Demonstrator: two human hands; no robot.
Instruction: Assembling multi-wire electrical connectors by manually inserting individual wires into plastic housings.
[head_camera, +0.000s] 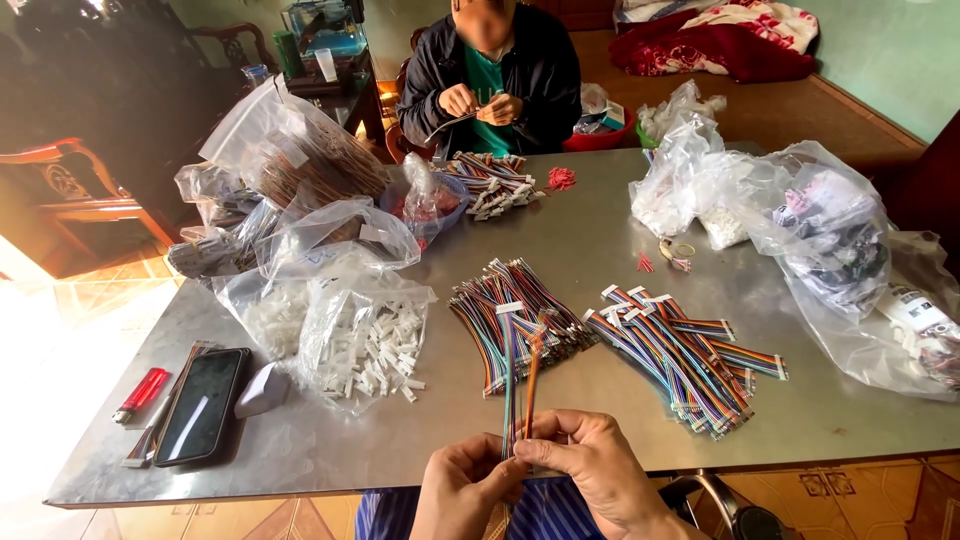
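Head view, looking down at a grey metal table (600, 250). At the bottom edge, the person's left hand (462, 490) and right hand (590, 468) meet; both pinch one multicoloured ribbon cable (520, 385), grip closed on its lower end, w/ the cable rising upright over the table edge. Just beyond lie two heaps of the same cables: a bundle in the centre (510, 320) & a fanned pile to the right (680, 355). Left of them, a clear bag of white connectors (365, 340). Near the left corner: a black phone (200, 405) and a red lighter (142, 393). Plastic bags (800, 230) crowd the right side. Across the table sits another person in a dark jacket (490, 75), hands together at chest level over more cables (490, 182).
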